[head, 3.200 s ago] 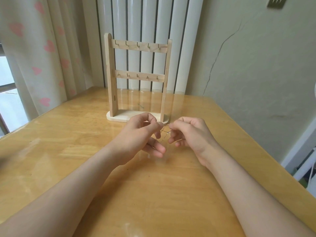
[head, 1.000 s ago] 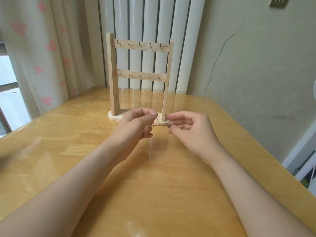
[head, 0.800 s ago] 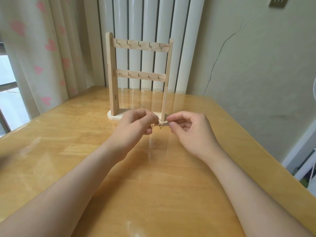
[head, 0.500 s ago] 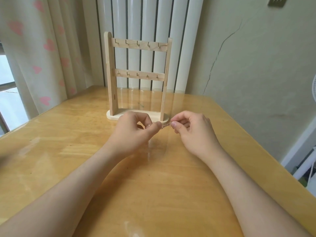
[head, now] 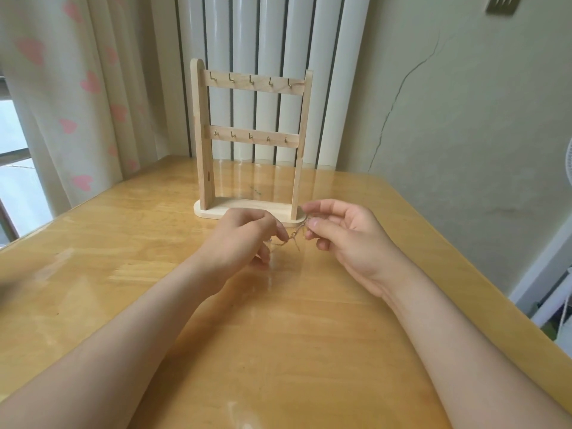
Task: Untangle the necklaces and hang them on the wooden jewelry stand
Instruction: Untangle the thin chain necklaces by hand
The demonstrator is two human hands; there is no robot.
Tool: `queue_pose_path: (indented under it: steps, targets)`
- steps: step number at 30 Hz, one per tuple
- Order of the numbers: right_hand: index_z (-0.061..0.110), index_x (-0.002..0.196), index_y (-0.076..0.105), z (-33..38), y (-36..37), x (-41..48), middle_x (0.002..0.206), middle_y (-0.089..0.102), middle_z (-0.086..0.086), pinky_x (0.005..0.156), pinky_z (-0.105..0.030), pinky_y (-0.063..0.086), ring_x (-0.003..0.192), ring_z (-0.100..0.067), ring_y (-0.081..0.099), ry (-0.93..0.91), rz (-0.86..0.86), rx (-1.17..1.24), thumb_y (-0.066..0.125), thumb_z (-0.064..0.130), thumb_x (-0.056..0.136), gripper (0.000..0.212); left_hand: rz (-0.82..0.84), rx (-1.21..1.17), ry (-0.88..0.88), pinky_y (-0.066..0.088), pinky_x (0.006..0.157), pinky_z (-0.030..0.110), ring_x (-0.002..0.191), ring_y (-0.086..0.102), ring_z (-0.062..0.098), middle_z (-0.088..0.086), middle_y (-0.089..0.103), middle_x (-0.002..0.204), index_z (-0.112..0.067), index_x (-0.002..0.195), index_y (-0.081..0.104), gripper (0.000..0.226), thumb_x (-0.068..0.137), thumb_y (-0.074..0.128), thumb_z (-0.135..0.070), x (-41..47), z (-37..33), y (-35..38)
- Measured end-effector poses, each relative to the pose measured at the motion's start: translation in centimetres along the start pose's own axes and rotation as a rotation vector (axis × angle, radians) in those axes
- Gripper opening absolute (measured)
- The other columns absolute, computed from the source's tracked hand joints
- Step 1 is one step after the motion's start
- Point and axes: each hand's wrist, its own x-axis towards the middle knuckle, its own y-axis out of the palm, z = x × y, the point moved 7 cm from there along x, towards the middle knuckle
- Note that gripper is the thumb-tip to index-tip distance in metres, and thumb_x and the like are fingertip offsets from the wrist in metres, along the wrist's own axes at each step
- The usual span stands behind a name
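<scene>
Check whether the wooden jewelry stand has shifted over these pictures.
No. The wooden jewelry stand keeps its place on the table, its posts lined up with the same white pipes behind it.

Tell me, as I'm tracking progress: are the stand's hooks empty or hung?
Empty. Both hook rails of the wooden jewelry stand carry nothing; the necklace chains are pinched between the left hand and right hand.

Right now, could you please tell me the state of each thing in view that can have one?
necklaces: stretched between both hands, strands crossing, on no hook.
left hand: curled, pinches the necklaces.
right hand: pinches the necklaces between thumb and forefinger.
wooden jewelry stand: upright on the table, all ten hooks bare.
</scene>
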Motion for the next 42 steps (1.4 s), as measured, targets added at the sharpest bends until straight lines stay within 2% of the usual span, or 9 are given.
queue_pose_path:
  steps: [5, 8, 13, 21, 26, 29, 35, 39, 42]
  targets:
    - [0.011, 0.118, 0.07, 0.2, -0.1, -0.1, 0.083, 0.073, -0.001, 0.075, -0.03, 0.047, 0.086, -0.015, 0.068, 0.002, -0.014, 0.132, 0.067, -0.004, 0.097, 0.026, 0.08, -0.015, -0.005, 0.065, 0.081, 0.049, 0.068, 0.059, 0.019, 0.015, 0.069, 0.095, -0.006, 0.082, 0.072, 0.023, 0.1, 0.07, -0.021, -0.2, 0.3, 0.6]
    - [0.013, 0.121, 0.071, 0.3, -0.1, -0.1, 0.087, 0.074, -0.002, 0.079, -0.032, 0.047, 0.089, -0.016, 0.067, -0.014, -0.009, 0.118, 0.071, 0.0, 0.096, 0.028, 0.085, -0.027, -0.017, 0.065, 0.082, 0.053, 0.065, 0.062, 0.018, 0.008, 0.073, 0.1, -0.004, 0.09, 0.07, 0.025, 0.099, 0.075, -0.027, -0.1, 0.6, 0.9]
    - [0.018, 0.122, 0.072, 0.3, -0.3, -0.1, 0.096, 0.075, -0.006, 0.082, -0.034, 0.047, 0.093, -0.016, 0.069, -0.032, -0.017, 0.109, 0.075, 0.004, 0.095, 0.03, 0.112, -0.002, 0.052, 0.063, 0.076, 0.043, 0.067, 0.061, 0.014, 0.0, 0.066, 0.092, -0.017, 0.095, 0.08, 0.027, 0.09, 0.083, -0.044, -0.3, 0.0, 1.0]
    - [0.015, 0.123, 0.071, 0.4, -0.1, -0.1, 0.092, 0.072, -0.005, 0.075, -0.032, 0.048, 0.083, -0.017, 0.068, -0.051, -0.01, 0.126, 0.074, -0.001, 0.095, 0.032, 0.105, 0.009, 0.11, 0.063, 0.08, 0.037, 0.074, 0.064, 0.009, 0.002, 0.068, 0.101, -0.019, 0.095, 0.078, 0.015, 0.099, 0.075, -0.033, 0.4, 0.5, 0.9]
    - [0.018, 0.12, 0.073, 0.5, 0.0, -0.2, 0.091, 0.071, -0.002, 0.073, -0.027, 0.049, 0.081, -0.013, 0.066, -0.057, 0.008, 0.104, 0.072, -0.001, 0.097, 0.03, 0.09, -0.006, 0.073, 0.043, 0.075, 0.034, 0.076, 0.053, 0.018, -0.006, 0.068, 0.088, -0.02, 0.095, 0.072, 0.025, 0.104, 0.067, -0.043, 0.5, 0.7, 0.6]
    - [0.02, 0.117, 0.073, 0.9, -0.1, -0.4, 0.098, 0.072, -0.004, 0.075, -0.019, 0.053, 0.084, -0.009, 0.07, -0.109, -0.036, -0.04, 0.072, 0.0, 0.097, 0.029, 0.078, -0.021, 0.084, 0.036, 0.079, 0.038, 0.081, 0.044, 0.022, 0.0, 0.061, 0.087, -0.017, 0.1, 0.072, 0.029, 0.104, 0.065, -0.045, 0.5, 0.6, 0.4]
    - [0.027, 0.112, 0.074, 1.6, 0.2, -0.5, 0.103, 0.074, 0.003, 0.083, -0.031, 0.06, 0.093, -0.018, 0.071, -0.295, -0.118, -0.448, 0.072, 0.005, 0.098, 0.026, 0.006, -0.05, 0.107, 0.053, 0.096, 0.033, 0.099, 0.069, 0.013, -0.003, 0.077, 0.098, -0.014, 0.105, 0.069, 0.022, 0.11, 0.059, -0.033, 0.9, 0.5, 0.1]
    - [0.025, 0.108, 0.076, 1.9, 0.7, -0.8, 0.102, 0.07, 0.013, 0.079, -0.015, 0.049, 0.093, -0.006, 0.066, -0.412, -0.141, -0.658, 0.07, 0.008, 0.099, 0.02, 0.028, -0.088, 0.123, 0.057, 0.1, 0.035, 0.095, 0.072, 0.012, -0.003, 0.075, 0.09, -0.01, 0.106, 0.065, 0.022, 0.112, 0.054, -0.028, 0.7, 0.4, 0.4]
    - [0.026, 0.103, 0.073, 2.0, 0.5, -0.7, 0.101, 0.072, 0.013, 0.08, -0.014, 0.049, 0.093, -0.005, 0.068, -0.418, -0.163, -0.647, 0.067, 0.008, 0.101, 0.02, 0.029, -0.192, 0.065, 0.06, 0.099, 0.041, 0.083, 0.069, 0.016, -0.002, 0.065, 0.078, -0.008, 0.104, 0.063, 0.013, 0.11, 0.059, -0.02, 1.2, 0.9, 0.2]
